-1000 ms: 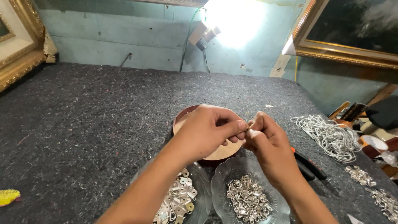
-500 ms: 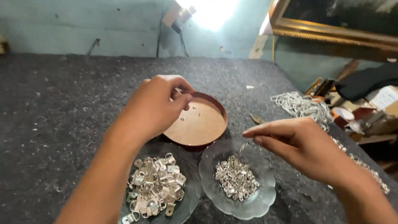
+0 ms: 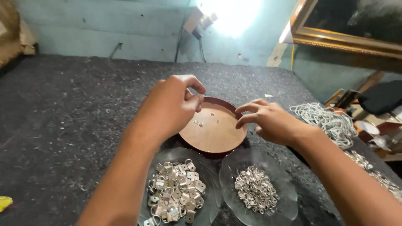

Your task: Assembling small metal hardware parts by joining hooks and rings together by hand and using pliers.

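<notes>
Flanking brown tray [image 3: 215, 136]: two glass dishes [image 3: 289, 196] near, white cord [image 3: 324, 121] right.

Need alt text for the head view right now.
Left hand and right hand hover over a round brown tray on dark felt. Nearer, two clear glass dishes hold metal hanger plates and small metal rings.

Coil of white cord [image 3: 324, 121], gilt picture frame [image 3: 347, 39], yellow scrap [image 3: 4, 203] on dark felt tabletop [image 3: 71, 125]
</notes>
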